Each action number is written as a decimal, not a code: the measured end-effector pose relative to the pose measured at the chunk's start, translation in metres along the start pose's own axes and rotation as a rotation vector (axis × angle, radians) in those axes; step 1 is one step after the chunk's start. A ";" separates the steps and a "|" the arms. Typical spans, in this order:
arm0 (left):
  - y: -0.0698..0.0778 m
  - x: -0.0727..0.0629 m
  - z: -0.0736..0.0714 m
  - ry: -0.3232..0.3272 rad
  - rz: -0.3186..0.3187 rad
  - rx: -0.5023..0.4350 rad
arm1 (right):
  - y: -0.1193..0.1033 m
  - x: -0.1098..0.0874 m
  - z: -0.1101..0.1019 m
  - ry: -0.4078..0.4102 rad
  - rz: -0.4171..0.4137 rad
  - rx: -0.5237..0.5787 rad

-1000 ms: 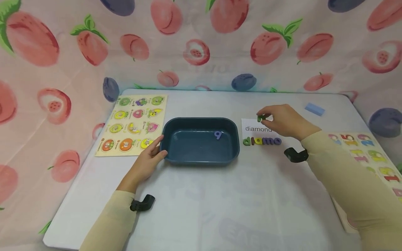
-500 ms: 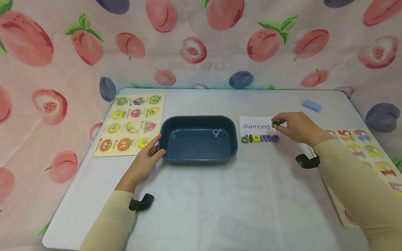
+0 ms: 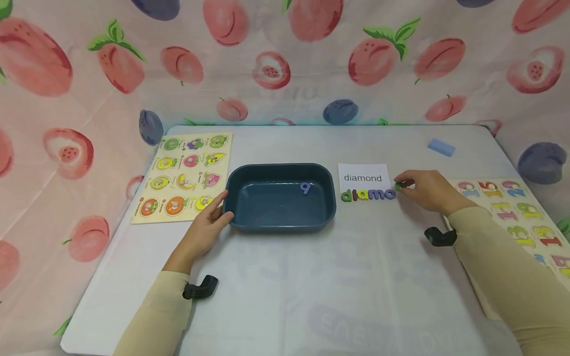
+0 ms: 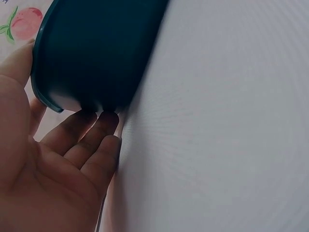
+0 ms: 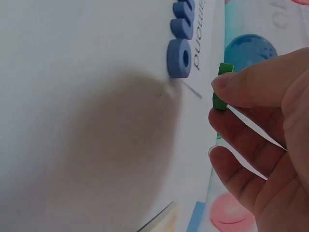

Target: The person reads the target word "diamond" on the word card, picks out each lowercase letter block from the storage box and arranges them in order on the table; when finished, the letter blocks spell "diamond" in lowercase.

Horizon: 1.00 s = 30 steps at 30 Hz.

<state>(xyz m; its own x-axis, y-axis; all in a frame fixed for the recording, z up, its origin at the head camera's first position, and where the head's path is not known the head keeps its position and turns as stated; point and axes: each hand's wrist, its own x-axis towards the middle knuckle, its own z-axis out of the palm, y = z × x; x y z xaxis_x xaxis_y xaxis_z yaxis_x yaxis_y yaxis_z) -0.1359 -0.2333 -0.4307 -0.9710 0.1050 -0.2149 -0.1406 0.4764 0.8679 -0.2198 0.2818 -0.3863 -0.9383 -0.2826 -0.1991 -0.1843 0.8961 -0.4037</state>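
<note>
My left hand (image 3: 206, 228) rests against the left end of a dark teal plastic tray (image 3: 280, 229); its fingertips touch the outer wall and the thumb lies at the rim. Inside the tray lies a purple piece (image 3: 305, 188) shaped like a 9 or q. My right hand (image 3: 429, 190) pinches a small green letter (image 5: 220, 101) between thumb and finger, just right of the purple letter o (image 5: 179, 59). Which letter the green one is, I cannot tell. Colourful letters (image 3: 376, 195) spell "diamo" below a white card (image 3: 362, 173) printed "diamond".
At the back left lies a fruit puzzle board (image 3: 153, 188). A number puzzle board (image 3: 509, 198) sits at the right, partly under the right sleeve. Towards the back right is a light blue block (image 3: 441, 147). Fruit-print cloth (image 3: 307, 99) hangs behind the white table (image 3: 285, 296).
My right hand has moved right and towards me with the green letter, from over the card to beside the o, uncovering the card. The left hand stays at the tray.
</note>
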 end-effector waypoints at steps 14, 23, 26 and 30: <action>0.001 -0.001 0.000 0.003 -0.020 -0.005 | 0.013 0.004 0.014 -0.058 0.126 0.038; -0.001 -0.001 0.000 0.005 -0.023 -0.007 | 0.015 0.006 0.019 -0.057 0.112 0.021; -0.001 -0.001 0.001 0.007 -0.020 -0.007 | 0.016 0.006 0.019 -0.057 0.103 0.018; 0.000 -0.001 0.001 0.005 -0.013 -0.007 | 0.016 0.006 0.020 -0.065 0.101 0.014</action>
<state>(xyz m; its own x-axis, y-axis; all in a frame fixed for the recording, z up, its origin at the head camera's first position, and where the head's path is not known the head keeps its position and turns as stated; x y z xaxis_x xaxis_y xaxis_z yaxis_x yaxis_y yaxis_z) -0.1351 -0.2329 -0.4308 -0.9700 0.0942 -0.2240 -0.1548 0.4713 0.8683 -0.2224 0.2874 -0.4121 -0.9310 -0.2128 -0.2964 -0.0852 0.9166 -0.3906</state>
